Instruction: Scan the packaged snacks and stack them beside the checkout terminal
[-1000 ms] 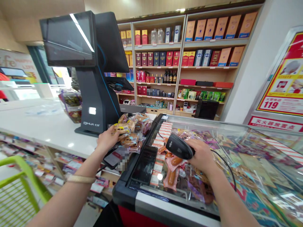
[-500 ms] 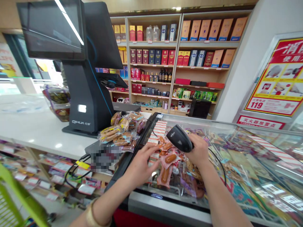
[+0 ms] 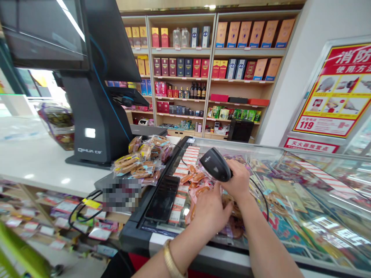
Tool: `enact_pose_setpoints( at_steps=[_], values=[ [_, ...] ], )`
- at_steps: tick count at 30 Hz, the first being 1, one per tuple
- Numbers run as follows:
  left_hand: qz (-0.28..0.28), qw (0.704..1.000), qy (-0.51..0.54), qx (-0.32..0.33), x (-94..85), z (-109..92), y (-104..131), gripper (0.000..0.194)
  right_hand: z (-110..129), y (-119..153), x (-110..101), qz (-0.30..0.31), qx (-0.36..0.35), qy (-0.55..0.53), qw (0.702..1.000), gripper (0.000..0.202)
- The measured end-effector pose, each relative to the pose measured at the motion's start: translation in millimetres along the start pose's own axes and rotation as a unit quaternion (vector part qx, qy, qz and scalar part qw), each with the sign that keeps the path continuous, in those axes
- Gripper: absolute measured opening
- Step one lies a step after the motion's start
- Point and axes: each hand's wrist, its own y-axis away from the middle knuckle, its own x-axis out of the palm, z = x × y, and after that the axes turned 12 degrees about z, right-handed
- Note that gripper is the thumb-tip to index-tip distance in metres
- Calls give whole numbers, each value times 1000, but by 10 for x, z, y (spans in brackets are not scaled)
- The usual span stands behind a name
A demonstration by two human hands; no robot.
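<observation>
A black handheld barcode scanner (image 3: pixel 216 165) is gripped in my right hand (image 3: pixel 239 180), its head pointing up and left above the glass-topped freezer. Just below it, my left hand (image 3: pixel 209 208) reaches over a pile of packaged sausages (image 3: pixel 200 190), thumb apart from the fingers. The fingertips touch the packets and are partly hidden, but nothing shows as lifted. More clear packets of brown snacks (image 3: pixel 235 227) lie on the glass under and beside both hands. Left of the pile, a black phone (image 3: pixel 164 199) lies flat on the freezer's edge.
Bagged snacks (image 3: pixel 145 160) are heaped on the counter next to a cash register with screens (image 3: pixel 100 96). A scanner cable (image 3: pixel 262 193) curves right of my right arm. Frozen goods show through the freezer glass (image 3: pixel 290 185). Shelves of boxes (image 3: pixel 181 65) stand behind.
My left hand has moved right, from the left side of the sausage packets to over them, uncovering the phone. The scanner stays in my right hand. The view has shifted slightly right.
</observation>
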Motion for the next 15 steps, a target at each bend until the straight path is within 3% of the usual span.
enact_pose_setpoints(
  at_steps=[4, 8, 11, 15],
  values=[
    [-3, 997, 74, -16, 73, -89, -8, 41, 8, 4, 2, 11, 5, 1, 1000, 22],
    [-26, 974, 224, 2, 95, -66, -26, 53, -3, 1, -17, 2, -1, -2, 1000, 20],
    [-25, 940, 341, 5, 99, 48, -35, 59, -33, -2, -44, -21, -1, 2, 1000, 17],
    [-52, 870, 490, -11, -3, 265, 40, 65, -62, -2, -65, -50, 8, 8, 999, 12]
  ],
)
